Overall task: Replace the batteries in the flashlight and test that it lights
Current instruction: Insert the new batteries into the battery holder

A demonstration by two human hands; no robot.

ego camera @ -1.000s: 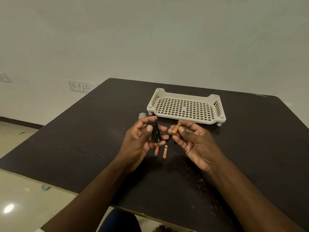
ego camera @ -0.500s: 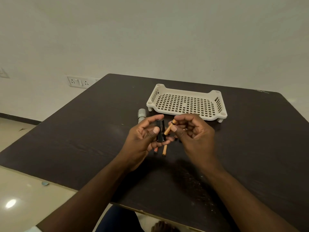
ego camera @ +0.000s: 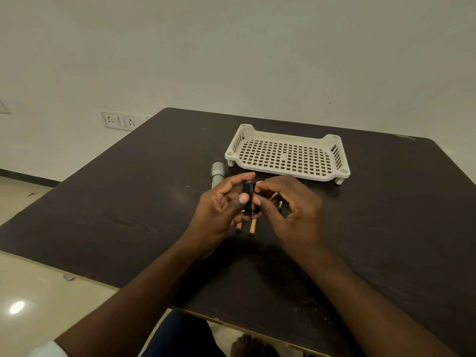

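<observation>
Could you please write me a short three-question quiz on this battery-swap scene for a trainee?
1. True or false: the white tray holds the spare batteries.
2. Which hand grips the black battery holder? A) left hand B) right hand C) neither
3. Fill in: the grey flashlight body lies on the table, to the ____ of the tray as the camera sees it.

Key:
1. False: the tray has nothing in it; loose batteries lie on the table under the hands.
2. A; the right hand presses a battery against it.
3. left
</observation>
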